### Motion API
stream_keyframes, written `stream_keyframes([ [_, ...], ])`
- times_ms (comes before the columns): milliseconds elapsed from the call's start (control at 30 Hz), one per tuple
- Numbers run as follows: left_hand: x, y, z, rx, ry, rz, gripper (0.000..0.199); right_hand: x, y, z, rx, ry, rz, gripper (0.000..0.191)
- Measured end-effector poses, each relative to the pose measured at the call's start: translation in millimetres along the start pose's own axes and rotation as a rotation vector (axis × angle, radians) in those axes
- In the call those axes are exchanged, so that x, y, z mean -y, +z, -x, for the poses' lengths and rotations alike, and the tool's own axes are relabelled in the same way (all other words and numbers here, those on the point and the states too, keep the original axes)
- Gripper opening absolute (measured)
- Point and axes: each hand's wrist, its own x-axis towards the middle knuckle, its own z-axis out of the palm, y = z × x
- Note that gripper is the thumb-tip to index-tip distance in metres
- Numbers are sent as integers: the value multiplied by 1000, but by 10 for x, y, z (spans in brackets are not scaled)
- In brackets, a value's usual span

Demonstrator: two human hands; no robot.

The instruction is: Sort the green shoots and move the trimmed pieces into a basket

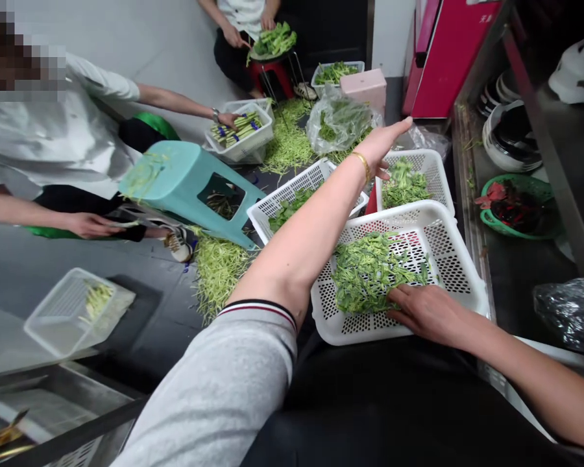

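My left arm reaches across the middle, and my left hand point(377, 148), with a gold bracelet at the wrist, is over a white basket point(440, 175) of chopped greens point(405, 181). Its fingers are partly stretched out and I see nothing held in them. Closer to me is a larger white perforated basket point(450, 250) with cut leafy greens point(365, 272) spread over its bottom. My right hand point(431, 314) is down in this basket, its fingers bent and closed on the near edge of those greens. Another white basket point(265, 217) of leaves is partly hidden behind my left forearm.
A teal stool point(175, 172) stands left, beside a seated co-worker point(63, 143) whose hand is in a basket of bundled stalks point(238, 130). Another person holds greens behind. Trimmings point(219, 272) cover the floor. Right, a metal shelf point(511, 272) carries bowls and a green colander point(496, 224).
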Motion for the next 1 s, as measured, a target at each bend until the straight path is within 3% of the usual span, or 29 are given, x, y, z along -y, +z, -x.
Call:
stream_keyframes([
  [100, 91, -49, 258, 4, 132, -134, 56, 29, 9, 15, 18, 7, 33, 15],
  [200, 396, -179, 764, 51, 331, -399, 40, 48, 36, 56, 34, -18, 36, 18],
  [300, 751, -285, 1213, 109, 285, -726, 19, 32, 31, 155, 52, -109, -58, 26],
  [400, 947, -358, 1430, 47, 253, -868, 11, -10, -54, 205, 64, -224, -184, 31],
  [467, 962, -400, 1462, 55, 289, -890, 12, -28, -144, 88, 1, -237, -147, 32],
  [567, 902, -441, 1449, 94, 309, -912, 15, -30, -254, -361, -148, -168, 134, 29],
  [667, 889, -467, 1452, 105, 285, -956, 16, -77, -251, -818, -114, -181, 338, 32],
  [733, 945, -502, 1467, 98, 253, -990, 12, -173, -184, -898, -55, -207, 381, 38],
  [867, 1113, -586, 1455, 41, 235, -1015, 14, -406, -87, -453, 8, -145, 388, 41],
  [1000, 1168, -538, 1318, 5, 313, -913, 14, -513, -278, 106, 73, -105, 293, 22],
])
